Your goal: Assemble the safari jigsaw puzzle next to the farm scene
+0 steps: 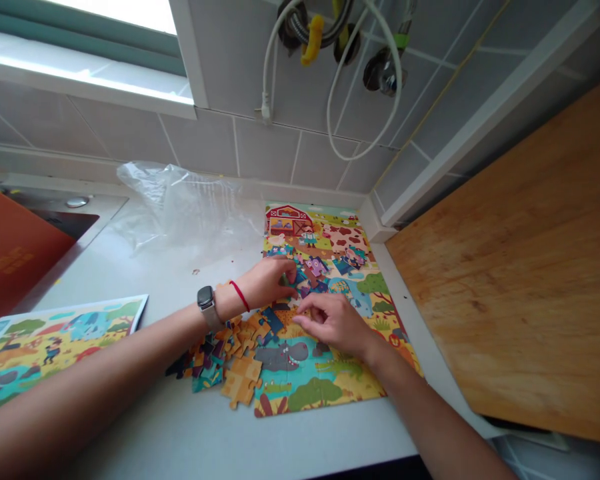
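A farm-and-animals jigsaw puzzle (320,393) lies on the counter, with several loose pieces (316,267) scattered over its middle. My left hand (269,279), wearing a watch and a red string on the wrist, is over these pieces at the puzzle's left side. Its thumb and bent fingers are apart, and I see nothing held between them. Lower and to the right, my right hand (335,322) hovers over the puzzle, fingers loosely curled and thumb slightly apart, nothing visible in it. Beside the puzzle's left edge is a pile of loose pieces (243,380), many with their orange-brown backs up.
A printed picture sheet (55,347) lies at the left. Clear plastic bags (180,207) rest by the tiled wall. An orange-red box (15,253) stands near the sink (80,220). A wooden board (520,267) rises along the right side. Cables (330,120) hang above.
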Available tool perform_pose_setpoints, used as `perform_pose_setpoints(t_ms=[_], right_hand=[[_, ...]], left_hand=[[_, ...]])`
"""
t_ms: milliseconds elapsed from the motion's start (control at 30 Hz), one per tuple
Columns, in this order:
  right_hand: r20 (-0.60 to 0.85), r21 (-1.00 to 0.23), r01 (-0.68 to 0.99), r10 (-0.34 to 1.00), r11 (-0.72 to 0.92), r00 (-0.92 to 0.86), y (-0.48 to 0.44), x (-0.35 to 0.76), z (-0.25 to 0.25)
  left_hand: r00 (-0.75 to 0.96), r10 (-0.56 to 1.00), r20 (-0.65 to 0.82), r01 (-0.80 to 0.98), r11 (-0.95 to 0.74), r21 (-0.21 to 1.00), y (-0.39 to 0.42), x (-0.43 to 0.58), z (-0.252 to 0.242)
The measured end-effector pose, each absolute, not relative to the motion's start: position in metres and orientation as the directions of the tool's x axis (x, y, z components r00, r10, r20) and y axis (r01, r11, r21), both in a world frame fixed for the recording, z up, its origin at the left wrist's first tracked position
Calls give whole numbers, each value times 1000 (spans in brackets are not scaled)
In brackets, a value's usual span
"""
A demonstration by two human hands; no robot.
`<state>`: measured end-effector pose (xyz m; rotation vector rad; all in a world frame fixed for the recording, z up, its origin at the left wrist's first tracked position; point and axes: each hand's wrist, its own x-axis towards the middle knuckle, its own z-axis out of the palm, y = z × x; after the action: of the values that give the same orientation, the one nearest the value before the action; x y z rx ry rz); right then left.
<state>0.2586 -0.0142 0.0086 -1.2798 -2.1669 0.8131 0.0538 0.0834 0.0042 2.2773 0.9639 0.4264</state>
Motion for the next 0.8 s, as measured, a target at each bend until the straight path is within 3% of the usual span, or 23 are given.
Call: perform_pose_setpoints(t_ms=[100, 167, 300, 367, 567, 800], right_hand=[[133, -624, 577, 800, 526, -586, -23, 242, 3], [97, -554, 621, 784, 554, -613, -27, 233, 2], [46, -526, 709, 848, 470, -528, -31, 220, 5], [44, -545, 723, 875, 426, -482, -33, 216, 7], [42, -543, 730, 882, 414, -469, -35, 211, 5], [48, -480, 782, 902, 398, -430, -25, 229, 11]], left_hand=[[665, 746, 31, 585, -547, 599, 87, 49, 12], [689, 722, -58, 621, -548, 560, 91, 40, 23], [769, 534, -350, 635, -581, 509, 92, 19, 45], [774, 465, -429, 632, -589, 504, 87, 15, 52], [720, 512, -468, 686, -629, 367, 75, 24, 54], [700, 537, -470, 706, -619, 345, 70, 25, 55]])
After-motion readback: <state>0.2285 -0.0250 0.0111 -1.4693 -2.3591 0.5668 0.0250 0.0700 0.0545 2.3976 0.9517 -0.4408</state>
